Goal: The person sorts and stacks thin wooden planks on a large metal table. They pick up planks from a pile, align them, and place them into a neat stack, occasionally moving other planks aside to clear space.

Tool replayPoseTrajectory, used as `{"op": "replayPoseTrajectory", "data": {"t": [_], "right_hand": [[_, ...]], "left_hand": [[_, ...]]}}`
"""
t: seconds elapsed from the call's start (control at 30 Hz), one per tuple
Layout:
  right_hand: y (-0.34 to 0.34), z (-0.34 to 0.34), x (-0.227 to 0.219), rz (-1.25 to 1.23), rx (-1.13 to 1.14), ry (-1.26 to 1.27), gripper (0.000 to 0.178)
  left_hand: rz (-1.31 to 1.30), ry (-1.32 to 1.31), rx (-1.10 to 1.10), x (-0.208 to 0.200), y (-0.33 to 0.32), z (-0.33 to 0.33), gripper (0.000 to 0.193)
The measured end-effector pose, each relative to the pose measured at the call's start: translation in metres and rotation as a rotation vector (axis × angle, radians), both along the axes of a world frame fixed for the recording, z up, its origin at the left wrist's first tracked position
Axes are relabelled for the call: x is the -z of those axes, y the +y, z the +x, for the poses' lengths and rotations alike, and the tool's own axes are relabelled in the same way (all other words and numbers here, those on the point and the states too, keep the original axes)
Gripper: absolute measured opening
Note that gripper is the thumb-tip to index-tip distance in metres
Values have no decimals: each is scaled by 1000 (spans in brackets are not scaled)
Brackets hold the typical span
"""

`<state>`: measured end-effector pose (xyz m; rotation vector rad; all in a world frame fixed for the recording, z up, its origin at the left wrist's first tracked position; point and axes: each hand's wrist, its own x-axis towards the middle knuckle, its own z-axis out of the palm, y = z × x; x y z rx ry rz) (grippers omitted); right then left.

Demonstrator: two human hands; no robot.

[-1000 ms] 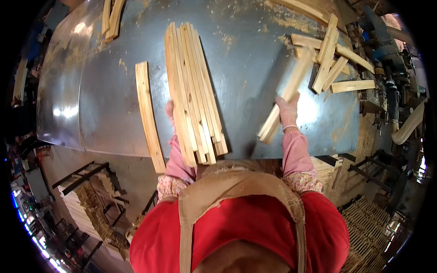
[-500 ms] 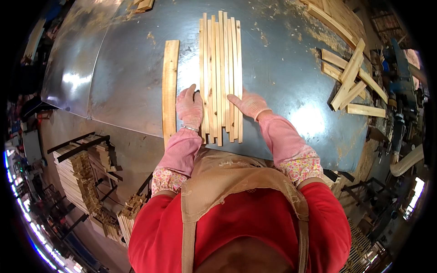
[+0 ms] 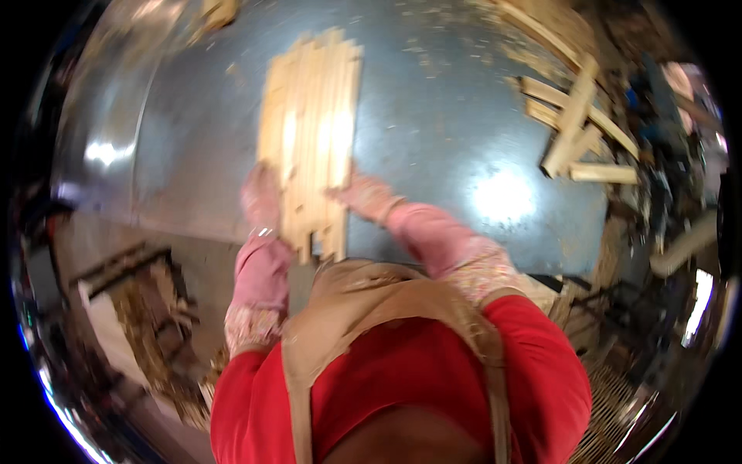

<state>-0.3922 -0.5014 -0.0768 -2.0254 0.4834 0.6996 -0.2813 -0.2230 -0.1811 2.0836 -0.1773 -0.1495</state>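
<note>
Several pale wooden strips (image 3: 315, 127) lie lengthwise side by side on the metal tabletop, their ends uneven at both the far and near sides. The wide board seen earlier appears to be against their left side; the blur hides the joint. At the left edge of the bundle is my left hand (image 3: 261, 193), in a pink glove, its fingers smeared by motion. My right hand (image 3: 365, 196), gloved in pink too, grips the right edge, with its thumb over the top of the strips and its other fingers partly hidden beside them.
The grey metal table (image 3: 433, 100) carries scattered sawdust. Loose wood offcuts (image 3: 572, 127) are heaped at its right side, and another wood piece (image 3: 220, 11) lies at the far left. Below the table's near left edge stands a stack of wood (image 3: 139, 309) on a dark frame.
Both hands and the strips have moved left, so the strips now meet the wide board that lay apart. The whole view has also shifted and blurred slightly.
</note>
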Motion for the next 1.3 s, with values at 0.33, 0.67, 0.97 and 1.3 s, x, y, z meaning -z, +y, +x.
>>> {"op": "replayPoseTrajectory", "data": {"t": [0.33, 0.67, 0.97, 1.3], "right_hand": [[25, -1, -8, 69, -133, -41, 103], [22, -213, -7, 7, 174, -7, 69], [65, -490, 34, 5, 947, 65, 76], [235, -756, 71, -46, 1465, 397, 68]], "left_hand": [[519, 288, 124, -81, 24, 22, 62], [509, -286, 256, -116, -116, 19, 63], [-151, -15, 1076, -175, -296, -247, 54], [-773, 743, 2326, -331, -324, -707, 68]]}}
